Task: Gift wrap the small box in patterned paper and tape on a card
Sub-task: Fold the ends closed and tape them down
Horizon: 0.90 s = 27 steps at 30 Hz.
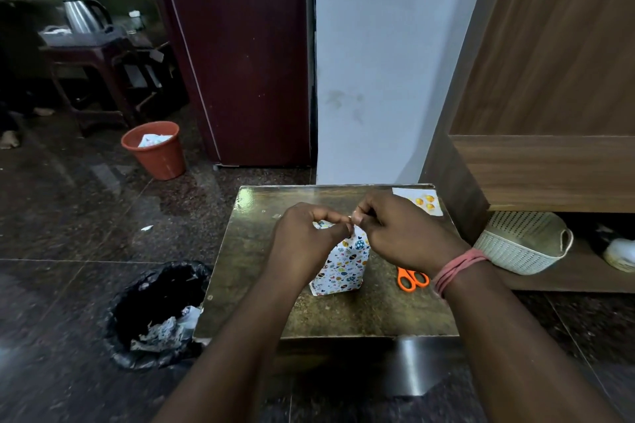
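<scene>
Nearest the camera, both forearms are seen reaching fwd over the small table (343,316), a pink band worn on the right wrist.

Progress, as judged: the box (342,266) is already covered in patterned paper on the side facing the camera, and it is stood on end approx mid-table. The top end is not yet closed; that fold seems to be the step in hand. No tape can be made out on the paper, and no tape roll is seen. Still left, prob.: closing and taping the top end, then fixing on the card.

Hands: the left hand (305,237) is curled, w/ thumb and forefinger pinching the paper at the top of the box. The right hand (400,233) is curled too, its fingertips pinched together right against the left's at the same spot; whether paper or a bit of tape is held there cannot be told.

Just right of the box, orange scissors (412,279) are left lying, partly hidden under the right wrist. Further back, at the far right corner of the table, a white card (421,201) w/ yellow figures is lying flat, well apart from the box and untouched.
</scene>
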{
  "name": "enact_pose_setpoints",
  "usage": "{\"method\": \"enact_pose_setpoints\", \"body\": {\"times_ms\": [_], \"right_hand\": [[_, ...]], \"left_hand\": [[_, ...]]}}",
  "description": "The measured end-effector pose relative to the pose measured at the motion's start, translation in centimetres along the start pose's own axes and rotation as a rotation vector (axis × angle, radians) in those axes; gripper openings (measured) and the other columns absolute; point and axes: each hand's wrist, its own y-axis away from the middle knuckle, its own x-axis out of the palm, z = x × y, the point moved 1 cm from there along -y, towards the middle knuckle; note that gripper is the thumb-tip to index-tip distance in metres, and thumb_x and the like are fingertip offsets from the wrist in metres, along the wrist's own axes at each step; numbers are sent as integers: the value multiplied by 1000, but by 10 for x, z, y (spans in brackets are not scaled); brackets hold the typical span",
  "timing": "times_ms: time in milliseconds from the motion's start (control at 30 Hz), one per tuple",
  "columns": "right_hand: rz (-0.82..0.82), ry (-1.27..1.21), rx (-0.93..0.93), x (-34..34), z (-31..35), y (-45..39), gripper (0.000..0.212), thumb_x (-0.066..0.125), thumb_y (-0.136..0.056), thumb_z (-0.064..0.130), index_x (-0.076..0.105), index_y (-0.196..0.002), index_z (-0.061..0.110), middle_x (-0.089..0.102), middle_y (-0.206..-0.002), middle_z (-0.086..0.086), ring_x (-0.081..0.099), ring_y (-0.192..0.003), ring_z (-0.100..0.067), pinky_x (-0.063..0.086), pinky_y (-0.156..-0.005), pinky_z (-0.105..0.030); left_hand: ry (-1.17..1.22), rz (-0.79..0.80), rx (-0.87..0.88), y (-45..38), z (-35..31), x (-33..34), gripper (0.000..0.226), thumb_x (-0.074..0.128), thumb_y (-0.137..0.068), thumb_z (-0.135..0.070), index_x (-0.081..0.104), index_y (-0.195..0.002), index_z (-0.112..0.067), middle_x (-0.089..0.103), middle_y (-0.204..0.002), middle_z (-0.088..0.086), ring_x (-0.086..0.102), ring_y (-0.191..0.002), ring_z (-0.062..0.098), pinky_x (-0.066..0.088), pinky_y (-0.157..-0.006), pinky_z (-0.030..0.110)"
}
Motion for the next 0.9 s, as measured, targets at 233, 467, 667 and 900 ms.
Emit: {"method": "enact_pose_setpoints", "body": {"times_ms": [233,467,667,900], "right_hand": [[-130,-132,-18,-11,5,-3,14,51,-102,20,58,-91,23,59,-77,8,54,-67,-9,42,-60,-31],[51,114,41,-6,8,2,14,52,-97,15,62,-87,20,66,-86,-2,64,-79,-21,55,-72,-44],[31,168,43,-3,8,-1,11,57,-99,22,63,-92,17,66,-89,-4,62,-83,-21,53,-70,-39],[-6,117,55,-3,10,-2,12,67,-94,19,70,-83,20,68,-85,4,63,-83,-13,46,-66,-29]], "left_hand": [[30,20,-11,0,-1,-2,7,81,-86,-33,81,-83,-26,73,-106,-8,67,-88,1,42,-54,2],[-13,11,19,3,-5,0,8,79,-89,-30,81,-85,-24,68,-113,-7,62,-84,0,41,-53,1],[-12,9,2,3,-5,-1,7,79,-89,-31,80,-88,-24,68,-115,-8,59,-85,-5,41,-53,1],[-20,11,4,2,-3,0,7,79,-89,-32,79,-88,-25,68,-111,-12,63,-94,-1,43,-57,7]]}}
